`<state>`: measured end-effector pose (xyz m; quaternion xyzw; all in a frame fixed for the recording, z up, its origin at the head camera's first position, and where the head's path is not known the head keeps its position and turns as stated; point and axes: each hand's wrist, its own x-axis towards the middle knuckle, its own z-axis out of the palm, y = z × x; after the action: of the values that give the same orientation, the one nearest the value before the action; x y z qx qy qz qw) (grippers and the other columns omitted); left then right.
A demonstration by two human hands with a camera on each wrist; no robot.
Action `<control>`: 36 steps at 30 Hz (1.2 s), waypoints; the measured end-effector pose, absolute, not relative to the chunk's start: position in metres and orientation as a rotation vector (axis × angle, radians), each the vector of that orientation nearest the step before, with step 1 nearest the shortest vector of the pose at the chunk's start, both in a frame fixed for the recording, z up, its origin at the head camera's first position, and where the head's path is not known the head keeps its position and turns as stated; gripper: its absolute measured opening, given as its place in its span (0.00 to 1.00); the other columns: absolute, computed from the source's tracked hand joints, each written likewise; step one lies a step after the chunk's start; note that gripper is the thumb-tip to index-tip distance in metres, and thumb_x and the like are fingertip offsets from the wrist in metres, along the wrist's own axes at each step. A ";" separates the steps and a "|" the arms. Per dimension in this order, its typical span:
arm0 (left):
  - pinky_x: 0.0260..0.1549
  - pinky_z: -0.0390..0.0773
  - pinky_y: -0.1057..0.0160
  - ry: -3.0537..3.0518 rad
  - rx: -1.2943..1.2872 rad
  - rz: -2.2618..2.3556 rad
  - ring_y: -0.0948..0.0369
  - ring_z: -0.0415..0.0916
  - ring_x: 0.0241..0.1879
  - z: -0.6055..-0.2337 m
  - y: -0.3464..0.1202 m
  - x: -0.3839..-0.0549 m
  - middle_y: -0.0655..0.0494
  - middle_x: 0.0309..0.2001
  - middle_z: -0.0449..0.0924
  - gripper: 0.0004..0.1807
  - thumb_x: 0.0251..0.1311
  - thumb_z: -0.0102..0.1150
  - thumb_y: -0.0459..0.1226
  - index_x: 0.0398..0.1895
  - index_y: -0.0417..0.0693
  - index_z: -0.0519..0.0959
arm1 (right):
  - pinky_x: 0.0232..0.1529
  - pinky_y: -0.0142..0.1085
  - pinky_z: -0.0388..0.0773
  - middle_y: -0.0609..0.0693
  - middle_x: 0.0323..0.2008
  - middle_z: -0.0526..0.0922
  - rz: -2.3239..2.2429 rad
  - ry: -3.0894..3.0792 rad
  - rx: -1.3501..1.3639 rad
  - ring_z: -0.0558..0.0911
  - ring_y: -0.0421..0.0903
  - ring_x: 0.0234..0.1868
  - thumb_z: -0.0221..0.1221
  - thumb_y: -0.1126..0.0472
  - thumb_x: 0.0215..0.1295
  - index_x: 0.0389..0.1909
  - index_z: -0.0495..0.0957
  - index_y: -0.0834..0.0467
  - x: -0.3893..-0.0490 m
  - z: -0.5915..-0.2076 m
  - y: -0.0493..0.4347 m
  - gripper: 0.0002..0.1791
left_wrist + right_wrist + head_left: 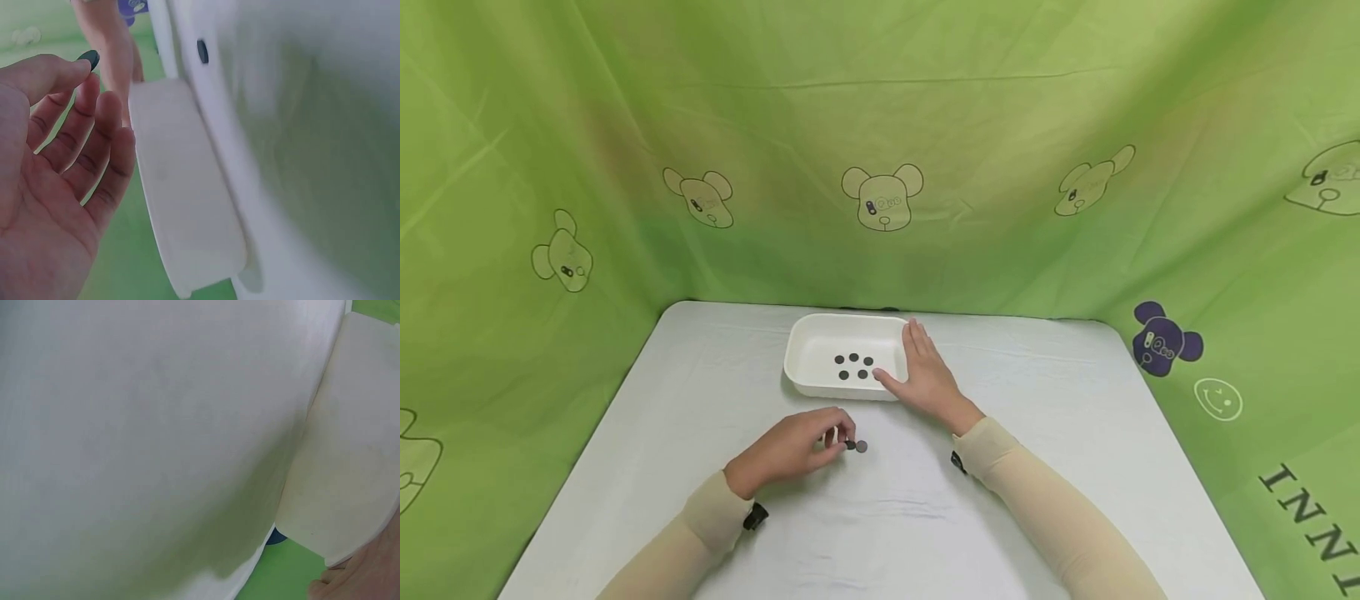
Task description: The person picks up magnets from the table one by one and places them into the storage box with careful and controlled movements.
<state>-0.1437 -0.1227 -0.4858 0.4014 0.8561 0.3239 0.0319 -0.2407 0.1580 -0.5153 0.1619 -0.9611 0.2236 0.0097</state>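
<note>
My left hand (797,442) pinches a small dark round disc (89,59) between thumb and forefinger, a little above the table. Another dark disc (861,447) lies on the table right beside those fingertips; the left wrist view shows this disc (202,51) too. Behind them stands a white rectangular plastic basin (823,390), with several dark discs (853,357) spread over its floor. My right hand (931,379) rests against the basin's right end, fingers straight and thumb laid over the near rim. Only part of the right hand (362,575) shows in the right wrist view.
A white cloth covers the table (1037,392), which has rounded far corners. Green curtains (880,100) printed with bear heads hang close behind it and along both sides. The basin stands near the table's far edge.
</note>
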 end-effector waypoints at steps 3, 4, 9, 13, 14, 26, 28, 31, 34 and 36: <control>0.42 0.83 0.66 2.670 1.215 1.028 0.65 0.79 0.40 -0.482 -0.127 -0.151 0.68 0.42 0.82 0.09 0.72 0.64 0.31 0.47 0.56 0.79 | 0.86 0.49 0.43 0.63 0.87 0.38 0.695 -3.001 0.507 0.42 0.60 0.87 0.53 0.26 0.74 0.86 0.40 0.68 -0.241 -0.515 0.157 0.63; 0.42 0.83 0.65 2.678 1.207 1.038 0.64 0.79 0.40 -0.481 -0.128 -0.153 0.67 0.42 0.82 0.09 0.72 0.64 0.31 0.47 0.55 0.79 | 0.86 0.49 0.42 0.63 0.87 0.37 0.695 -3.003 0.506 0.41 0.59 0.87 0.53 0.26 0.74 0.86 0.39 0.68 -0.240 -0.515 0.157 0.63; 0.44 0.84 0.63 2.720 1.119 1.051 0.64 0.79 0.42 -0.478 -0.132 -0.167 0.65 0.45 0.84 0.09 0.73 0.64 0.30 0.49 0.54 0.79 | 0.86 0.48 0.41 0.62 0.87 0.37 0.710 -3.016 0.497 0.38 0.56 0.88 0.53 0.26 0.73 0.86 0.39 0.67 -0.241 -0.516 0.158 0.63; 0.43 0.85 0.62 2.771 1.066 1.062 0.66 0.78 0.41 -0.476 -0.133 -0.174 0.64 0.45 0.84 0.09 0.73 0.65 0.31 0.49 0.53 0.80 | 0.87 0.47 0.41 0.62 0.87 0.37 0.707 -3.017 0.498 0.38 0.56 0.88 0.53 0.26 0.73 0.86 0.39 0.67 -0.241 -0.517 0.157 0.63; 0.42 0.85 0.62 2.783 1.062 1.069 0.66 0.78 0.41 -0.475 -0.133 -0.175 0.64 0.44 0.84 0.09 0.72 0.65 0.31 0.49 0.54 0.80 | 0.87 0.47 0.41 0.63 0.87 0.38 0.702 -3.014 0.502 0.38 0.57 0.88 0.53 0.26 0.73 0.86 0.39 0.67 -0.240 -0.517 0.157 0.63; 0.41 0.85 0.59 2.842 0.994 1.117 0.63 0.79 0.41 -0.465 -0.130 -0.198 0.61 0.44 0.84 0.09 0.72 0.65 0.30 0.50 0.50 0.80 | 0.87 0.47 0.42 0.64 0.87 0.39 0.683 -3.002 0.503 0.42 0.59 0.87 0.53 0.26 0.74 0.86 0.40 0.68 -0.241 -0.517 0.159 0.62; 0.42 0.85 0.60 2.842 0.984 1.122 0.63 0.79 0.41 -0.465 -0.130 -0.203 0.60 0.45 0.84 0.09 0.73 0.65 0.30 0.51 0.50 0.80 | 0.86 0.48 0.42 0.65 0.87 0.40 0.681 -3.001 0.505 0.42 0.60 0.87 0.53 0.26 0.73 0.86 0.40 0.69 -0.241 -0.517 0.159 0.62; 0.41 0.84 0.59 2.846 0.982 1.143 0.62 0.79 0.41 -0.465 -0.129 -0.209 0.60 0.44 0.83 0.10 0.72 0.65 0.30 0.51 0.50 0.80 | 0.86 0.49 0.43 0.65 0.87 0.40 0.679 -3.003 0.509 0.42 0.61 0.87 0.54 0.26 0.73 0.85 0.40 0.69 -0.241 -0.517 0.159 0.63; 0.41 0.84 0.58 2.848 0.982 1.158 0.62 0.79 0.41 -0.464 -0.129 -0.214 0.62 0.42 0.81 0.10 0.71 0.65 0.29 0.50 0.50 0.80 | 0.86 0.49 0.43 0.65 0.87 0.40 0.681 -3.001 0.509 0.42 0.61 0.87 0.54 0.27 0.73 0.86 0.40 0.69 -0.240 -0.517 0.159 0.63; 0.40 0.83 0.59 2.845 0.967 1.151 0.62 0.79 0.41 -0.463 -0.129 -0.218 0.62 0.42 0.81 0.09 0.72 0.65 0.30 0.50 0.50 0.80 | 0.86 0.49 0.44 0.65 0.87 0.40 0.681 -3.002 0.507 0.43 0.61 0.87 0.54 0.27 0.73 0.86 0.40 0.68 -0.240 -0.516 0.159 0.63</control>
<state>-0.2177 -0.1290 -0.4633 0.3003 0.8835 0.3575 -0.0383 -0.2402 0.1586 -0.5161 0.1626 -0.9622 0.2182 0.0110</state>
